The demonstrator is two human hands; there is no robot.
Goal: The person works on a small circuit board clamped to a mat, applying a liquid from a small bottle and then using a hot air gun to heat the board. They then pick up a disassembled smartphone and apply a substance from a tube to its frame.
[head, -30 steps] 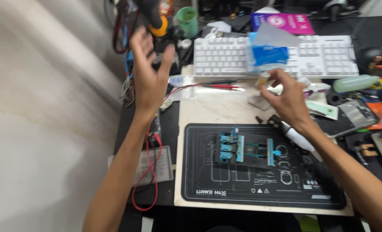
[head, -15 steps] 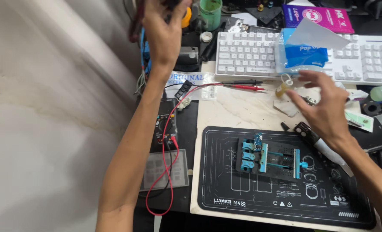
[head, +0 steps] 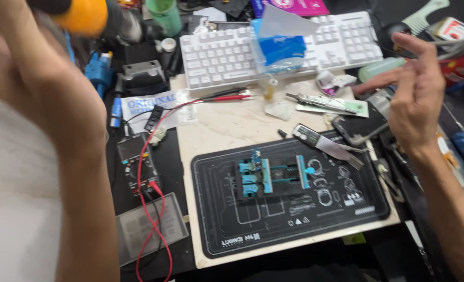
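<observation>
Left hand (head: 49,89): raised close to the camera, upper left of the frame, blurred; it appears closed around an orange-and-black tool (head: 80,13) at the top edge, though the fingers are hidden and the grip cannot be told for sure

Right hand (head: 417,91): lifted at the right of the frame, fingers loosely spread and curled, holding nothing, hovering above a dark phone (head: 358,128) and the clutter beside it

White keyboard (head: 274,47): upper centre, long axis left to right, a blue packet (head: 279,49) lying on it

Black work mat (head: 289,196): lower centre on a pale board, long axis left to right, bearing a blue clamp fixture (head: 274,175); it lies below and left of the right hand, which is the nearer of the two

Metal spatula tool (head: 328,146): just beside the mat's upper right corner, pointing lower right

Red lead (head: 151,209): runs down the left side past a small meter (head: 135,164)
</observation>
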